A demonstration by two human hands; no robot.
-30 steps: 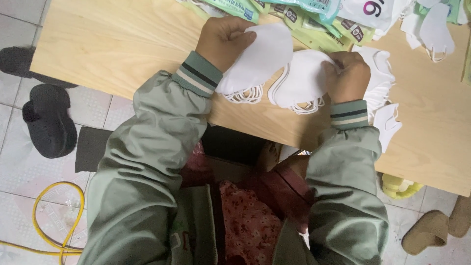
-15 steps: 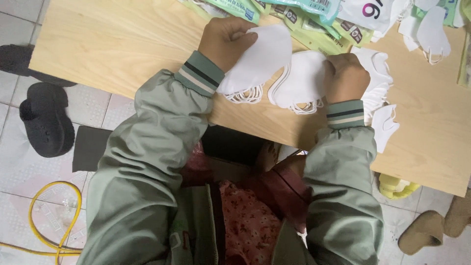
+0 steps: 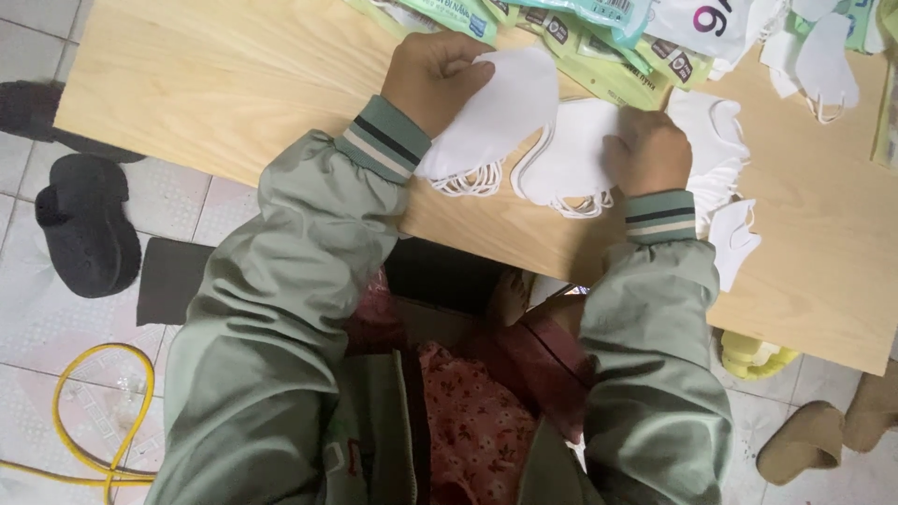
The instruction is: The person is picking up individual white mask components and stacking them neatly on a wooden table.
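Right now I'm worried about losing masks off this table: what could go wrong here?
The stack under the right hand lies near the table edge, its ear loops almost over it; a nudge might drop masks. The left hand holds its stack of white masks loosely fanned, so loops could tangle.

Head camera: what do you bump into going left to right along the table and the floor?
Black slipper → yellow hose → left hand → white mask stack it holds → second white mask stack → right hand → single white mask → tan slippers.
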